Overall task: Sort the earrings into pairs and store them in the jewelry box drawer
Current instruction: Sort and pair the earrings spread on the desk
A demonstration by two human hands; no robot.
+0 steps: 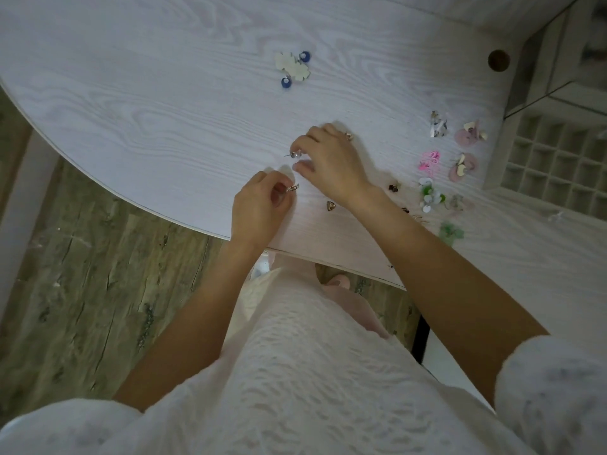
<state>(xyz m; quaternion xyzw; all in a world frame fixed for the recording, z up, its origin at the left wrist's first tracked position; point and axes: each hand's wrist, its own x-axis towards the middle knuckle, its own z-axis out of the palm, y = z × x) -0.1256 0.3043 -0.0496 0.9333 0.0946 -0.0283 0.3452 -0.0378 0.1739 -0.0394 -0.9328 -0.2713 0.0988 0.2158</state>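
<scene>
Earrings are scattered all over the pale wood-grain counter (164, 103), whitish with wavy streaks and a curved front edge. Using the divided jewelry box (555, 165) as the landmark: just left of its square grid compartments sit two pink petal-shaped earrings (468, 136), a hot-pink wiry pair (431, 163), a clear sparkly pair (438, 124), and some white-green floral ones (430, 195). Far left of the box, toward the back, is a cream flower pair with blue round beads (293, 68).

Left hand (259, 205) has its fingers curled, pinching a small gold hoop earring (292, 188) just over the counter. Right hand (328, 165) is curled too, its fingers (303, 146) gripping a pearly stud with a metal post (294, 155) sticking out leftward. A small dark triangular piece (330, 205) lies beside the right wrist.
</scene>
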